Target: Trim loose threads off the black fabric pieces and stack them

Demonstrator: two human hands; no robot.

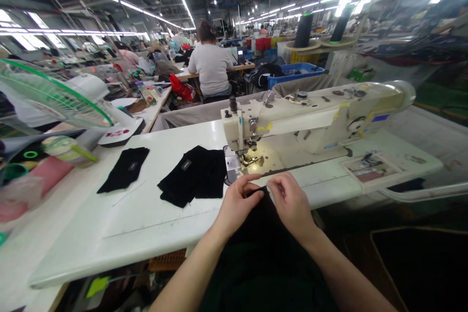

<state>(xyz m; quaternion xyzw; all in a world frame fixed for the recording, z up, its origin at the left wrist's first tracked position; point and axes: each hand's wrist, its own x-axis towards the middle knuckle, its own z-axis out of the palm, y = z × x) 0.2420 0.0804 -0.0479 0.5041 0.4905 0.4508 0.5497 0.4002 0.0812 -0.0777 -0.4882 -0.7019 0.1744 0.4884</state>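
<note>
Black cloth piece (266, 207) looks light, floppy, best held edgewise; left hand (236, 204) and right hand (292, 204) pinch its top, grip closed.

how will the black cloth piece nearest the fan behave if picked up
The black cloth would likely hang floppy, as it lies flat with soft, uneven edges. It looks light, seeming thin with only a small label on it.

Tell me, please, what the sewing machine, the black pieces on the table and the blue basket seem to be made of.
Sewing machine: probably painted metal, cream, slightly glossy, with dark worn-looking spots.
Black pieces: matte fabric, lying thin with uneven edges; the weave is unclear.
Blue basket: likely moulded plastic, evenly coloured, with openwork sides.
</note>
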